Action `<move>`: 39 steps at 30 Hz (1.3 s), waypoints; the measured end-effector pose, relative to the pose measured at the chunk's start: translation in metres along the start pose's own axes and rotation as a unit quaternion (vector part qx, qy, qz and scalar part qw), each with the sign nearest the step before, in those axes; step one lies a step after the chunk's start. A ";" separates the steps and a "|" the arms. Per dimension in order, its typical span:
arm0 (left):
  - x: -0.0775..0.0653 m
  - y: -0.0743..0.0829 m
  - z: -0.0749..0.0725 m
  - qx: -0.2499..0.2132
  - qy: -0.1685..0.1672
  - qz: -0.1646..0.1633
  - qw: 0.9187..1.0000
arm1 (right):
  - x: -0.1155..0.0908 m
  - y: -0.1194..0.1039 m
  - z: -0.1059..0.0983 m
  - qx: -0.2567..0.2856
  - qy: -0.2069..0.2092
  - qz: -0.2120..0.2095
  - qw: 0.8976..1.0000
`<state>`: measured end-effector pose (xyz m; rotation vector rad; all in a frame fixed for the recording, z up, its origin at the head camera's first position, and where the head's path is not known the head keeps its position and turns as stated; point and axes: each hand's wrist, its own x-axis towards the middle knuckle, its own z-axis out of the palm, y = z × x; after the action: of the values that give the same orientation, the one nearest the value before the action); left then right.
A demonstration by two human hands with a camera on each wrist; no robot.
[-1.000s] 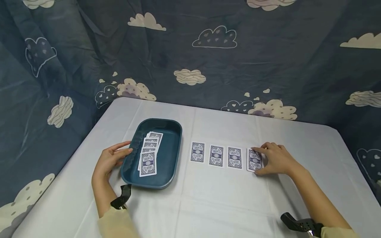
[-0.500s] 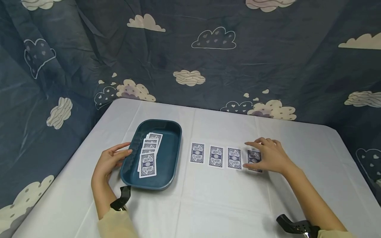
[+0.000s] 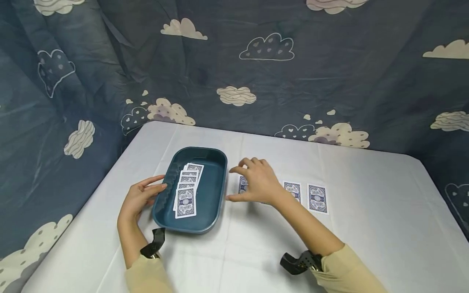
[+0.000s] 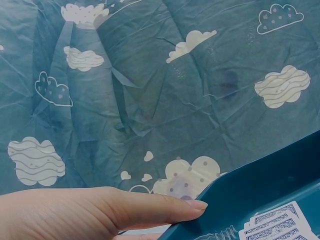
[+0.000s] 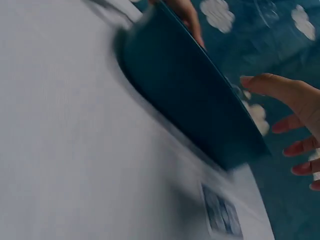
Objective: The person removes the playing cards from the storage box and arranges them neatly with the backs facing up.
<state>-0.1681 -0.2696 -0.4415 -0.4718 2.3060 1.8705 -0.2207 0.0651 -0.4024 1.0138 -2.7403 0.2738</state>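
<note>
My left hand [image 3: 136, 200] holds the left rim of a dark teal tray [image 3: 211, 195], thumb at the rim in the left wrist view. Several playing cards [image 3: 185, 202] lie overlapped, patterned backs up, inside the tray. My right hand [image 3: 259, 181] hovers over the left part of a row of face-down cards, thumb and fingers spread apart with nothing between them. It partly covers the leftmost playing card [image 3: 242, 185] and mostly hides the one beside it. Two more, a third card [image 3: 292, 190] and the rightmost card [image 3: 317, 198], lie in plain sight.
A white cloth [image 3: 256, 252] covers the table. Behind it hangs a dark blue curtain [image 3: 220, 61] with a cloud print. A black wrist strap [image 3: 154, 243] is on the left arm, another black strap [image 3: 302, 262] on the right.
My right hand has moved left from the rightmost card, along the row, to beside the tray, leaving the rightmost card uncovered on the table. The left hand and tray stay in place.
</note>
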 end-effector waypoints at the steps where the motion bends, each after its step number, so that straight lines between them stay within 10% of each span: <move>1: 0.000 0.000 0.000 -0.002 -0.001 0.002 1.000 | 0.007 -0.009 0.003 -0.003 -0.001 -0.014 1.000; 16: 0.006 -0.004 0.005 -0.004 -0.011 0.017 1.000 | 0.061 -0.098 0.059 -0.017 -0.109 -0.102 0.989; 39: 0.005 -0.004 0.000 -0.025 -0.001 0.009 1.000 | 0.069 -0.106 0.070 -0.012 -0.194 -0.078 0.978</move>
<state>-0.1716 -0.2715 -0.4470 -0.4550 2.2744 1.9398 -0.2111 -0.0739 -0.4414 1.3962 -2.9639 0.0161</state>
